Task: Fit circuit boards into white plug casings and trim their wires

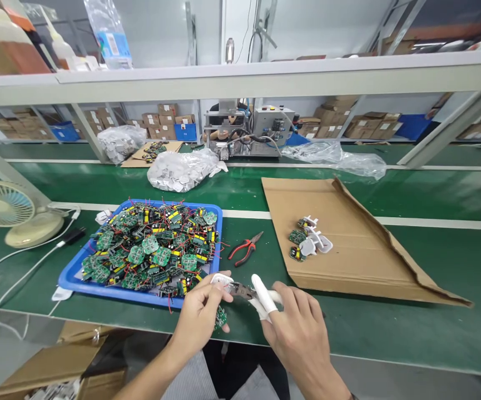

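Observation:
My left hand (201,314) is closed on a white plastic housing (221,279), with a green circuit board (220,318) hanging just under its fingers. My right hand (296,328), with white finger cots on two fingers, grips a small metal tool (240,290) whose tip meets the white housing. Both hands hover above the near edge of the green bench (390,328). A blue tray (70,276) heaped with several green circuit boards (152,250) with red wires lies just left of my hands.
Red-handled pliers (245,248) lie beside the tray. A cardboard sheet (348,244) on the right carries a few finished white housings and boards (310,238). A small fan (2,206) stands far left with white cables. Bags of white parts (182,169) and a machine (251,130) sit behind.

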### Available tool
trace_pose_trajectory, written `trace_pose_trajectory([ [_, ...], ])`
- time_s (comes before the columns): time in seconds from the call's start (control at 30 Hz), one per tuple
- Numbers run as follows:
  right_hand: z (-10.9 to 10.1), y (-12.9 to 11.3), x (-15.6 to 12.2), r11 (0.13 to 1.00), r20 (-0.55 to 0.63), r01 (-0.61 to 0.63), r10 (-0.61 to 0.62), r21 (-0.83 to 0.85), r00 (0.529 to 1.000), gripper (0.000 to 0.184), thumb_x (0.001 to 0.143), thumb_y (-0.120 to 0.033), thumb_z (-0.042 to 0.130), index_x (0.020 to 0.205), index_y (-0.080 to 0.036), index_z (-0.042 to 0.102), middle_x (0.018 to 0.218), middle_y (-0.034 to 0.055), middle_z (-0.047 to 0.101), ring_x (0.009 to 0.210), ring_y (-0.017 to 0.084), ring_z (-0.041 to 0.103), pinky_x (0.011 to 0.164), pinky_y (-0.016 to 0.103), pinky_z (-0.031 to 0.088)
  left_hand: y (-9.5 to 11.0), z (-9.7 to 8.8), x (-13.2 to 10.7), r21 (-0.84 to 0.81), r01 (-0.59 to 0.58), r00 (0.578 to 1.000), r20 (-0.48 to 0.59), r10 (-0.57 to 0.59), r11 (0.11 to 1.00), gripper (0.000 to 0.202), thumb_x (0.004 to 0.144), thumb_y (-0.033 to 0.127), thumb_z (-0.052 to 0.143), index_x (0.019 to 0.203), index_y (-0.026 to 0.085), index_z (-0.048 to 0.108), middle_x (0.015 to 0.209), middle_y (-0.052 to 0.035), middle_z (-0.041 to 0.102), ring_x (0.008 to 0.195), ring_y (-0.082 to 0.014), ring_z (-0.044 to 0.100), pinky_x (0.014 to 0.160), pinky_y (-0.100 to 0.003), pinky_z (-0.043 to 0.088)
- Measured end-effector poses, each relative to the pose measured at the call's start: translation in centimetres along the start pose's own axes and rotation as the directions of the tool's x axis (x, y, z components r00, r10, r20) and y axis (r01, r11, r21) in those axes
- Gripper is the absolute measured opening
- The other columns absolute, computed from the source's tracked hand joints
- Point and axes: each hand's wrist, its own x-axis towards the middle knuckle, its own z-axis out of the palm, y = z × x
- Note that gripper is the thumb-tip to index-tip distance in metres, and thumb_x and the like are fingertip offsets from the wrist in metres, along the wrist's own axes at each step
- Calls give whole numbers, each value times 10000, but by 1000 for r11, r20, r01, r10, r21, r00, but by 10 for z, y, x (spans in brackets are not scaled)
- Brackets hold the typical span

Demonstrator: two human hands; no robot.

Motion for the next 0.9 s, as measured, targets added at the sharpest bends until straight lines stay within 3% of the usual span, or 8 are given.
trace_pose_trajectory([
  [0.13,-3,-6,-1,999,9,-17,17,-30,1000,256,808,-85,603,594,-213,544,1046,132,633,978,266,521,848,411,435,-4,4,-4,-23,4,1000,17,-4,1000,449,916,558,590,781,158,742,1397,-134,582,996,-281,677,482,-285,616],
  [0.27,-5,-7,-1,999,23,-37,38,-33,999,216,771,-80,613,615,-219,559,1033,122,623,962,267,508,830,407,418,-12,7,-6,-7,-10,997,75,11,1000,475,944,589,533,798,175,713,1139,-145,665,1091,-303,615,503,-274,612],
  [0.4,-10,-6,3,998,50,-3,6,-61,999,188,729,-73,603,619,-221,564,881,108,590,807,242,463,699,382,354,-16,6,-10,112,-56,993,112,43,992,526,996,572,429,751,169,660,887,-94,597,749,-195,596,459,-242,539],
  [0.5,-13,-5,4,998,65,23,-20,-55,998,218,716,-69,602,583,-221,520,771,78,533,714,211,404,631,364,283,-14,0,-10,285,-192,979,122,163,939,541,1036,508,361,682,178,602,760,-51,531,689,-169,541,545,-250,500],
  [0.63,-9,-2,1,999,40,-3,1,47,999,175,717,-66,568,633,-218,545,733,50,501,665,186,372,594,340,254,-6,-8,-11,373,-312,947,193,255,874,520,1065,426,299,688,189,568,700,-34,525,736,-179,536,690,-283,464],
  [0.8,0,3,-9,962,126,-94,63,256,990,144,753,-83,536,731,-199,618,771,46,568,657,160,433,562,293,306,-3,-12,-14,369,-335,937,227,266,867,503,1067,414,309,702,186,569,704,-33,523,718,-172,512,643,-268,442],
  [0.9,2,5,-12,865,244,-207,102,457,964,162,759,-114,518,742,-201,654,750,35,580,644,150,479,543,269,341,-9,-15,-14,315,-291,945,240,221,903,505,1060,441,338,709,177,588,750,-45,539,726,-167,523,582,-244,449],
])
